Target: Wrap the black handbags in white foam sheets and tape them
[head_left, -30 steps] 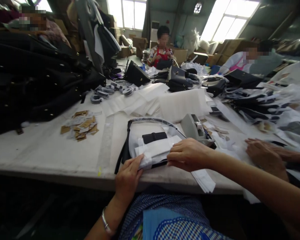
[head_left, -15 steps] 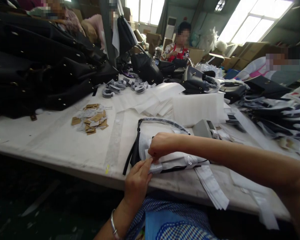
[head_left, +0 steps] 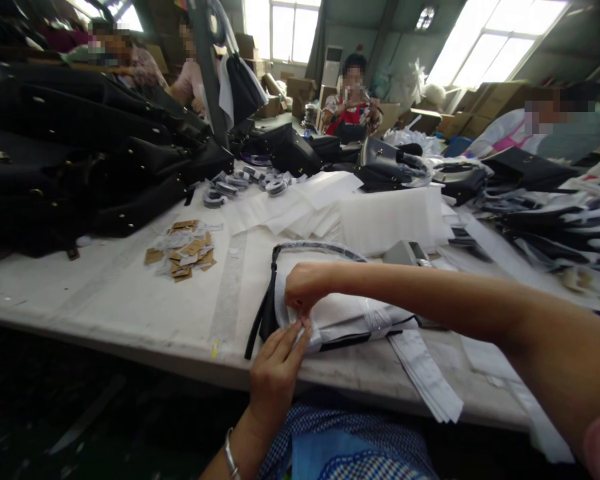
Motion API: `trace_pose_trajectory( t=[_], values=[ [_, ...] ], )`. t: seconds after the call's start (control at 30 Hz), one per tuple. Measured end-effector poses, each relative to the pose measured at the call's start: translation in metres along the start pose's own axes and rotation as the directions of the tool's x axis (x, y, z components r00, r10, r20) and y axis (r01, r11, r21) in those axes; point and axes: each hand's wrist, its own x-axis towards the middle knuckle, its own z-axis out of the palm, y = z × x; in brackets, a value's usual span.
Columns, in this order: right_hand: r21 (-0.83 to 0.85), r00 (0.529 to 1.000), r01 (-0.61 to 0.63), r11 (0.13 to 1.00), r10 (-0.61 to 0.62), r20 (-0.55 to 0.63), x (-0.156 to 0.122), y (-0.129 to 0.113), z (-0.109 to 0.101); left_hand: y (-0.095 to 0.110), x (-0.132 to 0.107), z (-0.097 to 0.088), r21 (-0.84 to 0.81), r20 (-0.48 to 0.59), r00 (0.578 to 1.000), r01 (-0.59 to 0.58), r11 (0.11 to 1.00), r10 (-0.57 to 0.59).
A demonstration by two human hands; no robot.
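A black handbag (head_left: 267, 313) lies flat near the table's front edge, mostly covered by white wrapping paper (head_left: 347, 313); its wrapped handle (head_left: 320, 247) arches behind. My right hand (head_left: 305, 287) reaches across from the right and pinches the paper at the bag's left end. My left hand (head_left: 275, 370) comes up from below, fingers pressed together on the same paper edge. A clear tape band (head_left: 375, 319) circles the wrapped bundle.
Brown tags (head_left: 183, 250) lie in a heap at left. Black bags (head_left: 80, 153) are stacked at far left. White foam sheets (head_left: 390, 217), tape rolls (head_left: 245, 181) and a grey tape dispenser (head_left: 405, 253) sit behind. Paper strips (head_left: 425, 380) overhang the table edge (head_left: 130, 333). Other people work at the back.
My right hand has slid left along the wrapped bag to its left end, meeting my left hand there. The view has turned left, and another person's hand at right has left the view.
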Motion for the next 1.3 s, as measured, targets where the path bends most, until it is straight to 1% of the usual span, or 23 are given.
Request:
trace_pose_trajectory(
  t=[0.07, 0.13, 0.27, 0.33, 0.4, 0.47, 0.53, 0.6, 0.63, 0.67, 0.7, 0.77, 0.83, 0.9, 0.97, 1.07, 1.13, 1.17, 1.23, 1.27, 1.3],
  values=[
    [0.011, 0.999, -0.032, 0.999, 0.032, -0.033, -0.001, 0.005, 0.003, 0.000, 0.000, 0.001, 0.012, -0.015, 1.000, -0.008, 1.000, 0.008],
    [0.033, 0.996, -0.063, 0.997, 0.065, -0.066, -0.002, 0.009, 0.006, -0.001, -0.002, 0.001, 0.027, 0.003, 1.000, -0.012, 1.000, 0.012],
    [0.135, 0.985, -0.082, 0.987, 0.101, -0.142, -0.005, 0.018, 0.012, -0.003, -0.002, 0.000, 0.036, 0.053, 0.998, -0.029, 0.999, 0.027],
    [0.196, 0.971, -0.128, 0.972, 0.163, -0.173, -0.007, 0.027, 0.014, -0.004, -0.001, 0.000, 0.036, 0.050, 0.998, -0.041, 0.999, 0.039],
    [0.247, 0.940, -0.208, 0.946, 0.263, -0.215, -0.010, 0.039, 0.013, -0.003, 0.001, -0.001, 0.038, 0.042, 0.998, -0.051, 0.998, 0.049],
    [0.281, 0.888, -0.290, 0.915, 0.367, -0.278, -0.015, 0.050, 0.013, -0.003, 0.002, -0.002, 0.042, 0.029, 0.998, -0.065, 0.997, 0.063],
    [0.311, 0.828, -0.347, 0.885, 0.445, -0.341, -0.021, 0.055, 0.016, -0.003, 0.002, -0.002, 0.049, 0.019, 0.997, -0.081, 0.996, 0.080],
    [0.353, 0.776, -0.370, 0.859, 0.495, -0.392, -0.027, 0.050, 0.026, -0.003, 0.001, -0.002, 0.063, 0.009, 0.996, -0.091, 0.994, 0.091],
    [0.381, 0.765, -0.359, 0.852, 0.502, -0.404, -0.029, 0.045, 0.034, -0.003, 0.001, -0.002, 0.071, 0.002, 0.995, -0.096, 0.993, 0.096],
    [0.417, 0.766, -0.338, 0.844, 0.504, -0.400, -0.031, 0.038, 0.043, -0.003, 0.001, -0.001, 0.080, -0.005, 0.995, -0.100, 0.992, 0.101],
    [0.464, 0.769, -0.318, 0.827, 0.511, -0.384, -0.031, 0.031, 0.052, -0.004, 0.001, -0.001, 0.087, -0.014, 0.994, -0.105, 0.991, 0.107],
    [0.568, 0.769, -0.301, 0.766, 0.547, -0.330, -0.030, 0.017, 0.069, -0.004, 0.001, 0.000, 0.096, -0.029, 0.993, -0.115, 0.989, 0.119],
    [0.644, 0.746, -0.314, 0.697, 0.601, -0.286, -0.026, 0.009, 0.081, -0.004, 0.000, 0.001, 0.099, -0.028, 0.992, -0.119, 0.988, 0.122],
    [0.677, 0.709, -0.326, 0.660, 0.644, -0.286, -0.021, 0.007, 0.086, -0.005, -0.001, 0.003, 0.101, -0.027, 0.993, -0.111, 0.989, 0.114],
    [0.700, 0.661, -0.330, 0.633, 0.685, -0.308, -0.016, 0.007, 0.086, -0.004, -0.002, 0.006, 0.102, -0.029, 0.993, -0.110, 0.989, 0.114],
    [0.724, 0.556, -0.335, 0.603, 0.747, -0.365, -0.014, 0.004, 0.082, -0.001, -0.004, 0.004, 0.090, -0.020, 0.993, -0.111, 0.990, 0.113],
    [0.722, 0.487, -0.327, 0.610, 0.763, -0.425, -0.021, -0.001, 0.081, 0.001, -0.005, -0.004, 0.030, 0.037, 0.996, -0.082, 0.996, 0.081],
    [0.715, 0.453, -0.321, 0.620, 0.764, -0.459, -0.028, -0.003, 0.081, 0.001, -0.004, -0.010, -0.029, 0.080, 0.995, -0.056, 0.998, 0.058],
    [0.704, 0.371, -0.324, 0.633, 0.769, -0.521, -0.052, -0.007, 0.085, -0.005, 0.000, -0.024, -0.182, 0.155, 0.988, 0.054, 0.982, -0.026],
    [0.702, 0.322, -0.337, 0.628, 0.777, -0.541, -0.068, -0.008, 0.089, -0.010, 0.003, -0.030, -0.247, 0.166, 0.981, 0.140, 0.959, -0.101],
    [0.713, 0.271, -0.366, 0.598, 0.802, -0.533, -0.084, -0.008, 0.095, -0.018, 0.008, -0.035, -0.300, 0.155, 0.967, 0.242, 0.923, -0.203]
  ],
)
